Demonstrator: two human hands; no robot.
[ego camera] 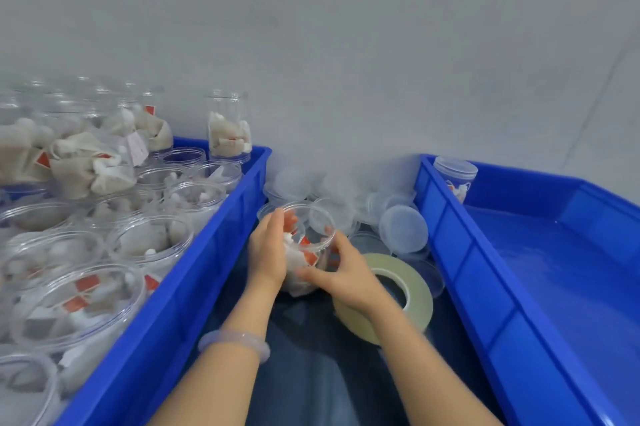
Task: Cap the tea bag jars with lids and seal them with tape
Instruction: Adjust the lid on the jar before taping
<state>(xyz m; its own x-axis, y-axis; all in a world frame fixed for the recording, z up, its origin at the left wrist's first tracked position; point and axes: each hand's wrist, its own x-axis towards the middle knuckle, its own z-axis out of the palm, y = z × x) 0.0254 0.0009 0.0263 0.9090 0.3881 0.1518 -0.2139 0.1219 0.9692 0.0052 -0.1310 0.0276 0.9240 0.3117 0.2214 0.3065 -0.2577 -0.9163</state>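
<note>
Head view takes in two blue bins flanking a dark tabletop (pixel 311 377). The left bin (pixel 194 273) is crowded with tea bag jars (pixel 149 242), most plainly open at the top. The right bin (pixel 485 287) holds a single capped jar (pixel 455 176) in its far left corner; whether it is taped is too small to tell. I judge the job barely begun. Between the bins a tape roll (pixel 412 282) lies flat, partly under the right wrist, and a heap of clear lids (pixel 403 228) sits at the far end. The open jar (pixel 306 249) being worked on stands between them, uncapped. The left hand (pixel 268 252) grips its left side and the right hand (pixel 346 275) wraps its near right side. It awaits a lid, then tape.
</note>
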